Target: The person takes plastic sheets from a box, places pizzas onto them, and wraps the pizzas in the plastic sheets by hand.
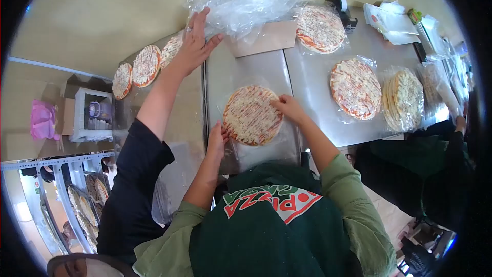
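A round pizza (253,115) with shredded cheese and red streaks lies in a clear plastic bag on the metal table, in front of my body. At its lower left edge, my left hand (218,137) has its fingers curled on the rim and the plastic. My right hand (288,107) pinches the pizza's right edge between thumb and fingers. The fingertips of both hands are partly hidden.
A co-worker's hand (197,43) reaches in from the left beside a cardboard box (264,39) of clear bags (246,5). Bagged pizzas (355,88) lie at right, more pizzas (146,65) at left. Another person (410,174) stands at right.
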The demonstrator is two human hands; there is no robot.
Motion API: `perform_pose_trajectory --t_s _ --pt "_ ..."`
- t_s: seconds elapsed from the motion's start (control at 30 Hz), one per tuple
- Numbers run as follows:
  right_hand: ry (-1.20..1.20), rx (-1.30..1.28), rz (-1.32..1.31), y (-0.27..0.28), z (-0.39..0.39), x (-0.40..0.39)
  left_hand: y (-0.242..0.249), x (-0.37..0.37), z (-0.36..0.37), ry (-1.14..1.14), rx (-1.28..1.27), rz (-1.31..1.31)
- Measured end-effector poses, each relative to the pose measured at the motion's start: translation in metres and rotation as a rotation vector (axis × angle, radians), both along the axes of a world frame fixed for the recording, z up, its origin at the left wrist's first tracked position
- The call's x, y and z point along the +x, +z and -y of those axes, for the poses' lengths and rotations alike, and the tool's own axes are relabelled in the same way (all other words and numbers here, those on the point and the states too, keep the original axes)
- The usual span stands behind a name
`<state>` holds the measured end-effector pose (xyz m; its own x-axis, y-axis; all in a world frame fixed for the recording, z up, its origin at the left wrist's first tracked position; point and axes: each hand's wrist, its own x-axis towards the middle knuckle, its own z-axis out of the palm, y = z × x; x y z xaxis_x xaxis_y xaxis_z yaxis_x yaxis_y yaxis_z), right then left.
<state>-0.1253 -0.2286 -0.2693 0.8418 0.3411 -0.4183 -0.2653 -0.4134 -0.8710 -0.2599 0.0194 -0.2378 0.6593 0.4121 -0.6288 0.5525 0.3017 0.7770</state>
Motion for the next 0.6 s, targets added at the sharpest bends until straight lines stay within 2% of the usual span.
perform_pose_trajectory --t_s 0.07,0.17,0.2,0.3,0.4,0.47,0.6 --pt "-0.010 0.167 -0.128 0.005 0.000 -0.003 -0.004 0.010 0.006 0.074 -0.214 -0.136" --pt "-0.176 0.359 -0.125 0.019 0.029 -0.012 0.069 0.041 0.053 0.164 -0.389 -0.110" --pt "-0.229 0.349 -0.142 0.017 0.048 -0.008 0.063 0.053 0.064 0.069 -0.414 -0.092" --pt "-0.356 0.490 -0.146 0.057 0.122 0.016 0.035 0.086 0.092 -0.194 -0.486 -0.034" --pt "-0.503 0.549 -0.036 0.083 0.188 0.064 0.073 0.154 0.167 -0.351 -0.419 0.203" --pt "-0.540 0.581 0.000 0.089 0.219 0.106 0.080 0.200 0.201 -0.329 -0.418 0.364" --pt "-0.527 0.689 0.029 0.090 0.235 0.198 0.101 0.290 0.238 -0.308 -0.201 0.514"
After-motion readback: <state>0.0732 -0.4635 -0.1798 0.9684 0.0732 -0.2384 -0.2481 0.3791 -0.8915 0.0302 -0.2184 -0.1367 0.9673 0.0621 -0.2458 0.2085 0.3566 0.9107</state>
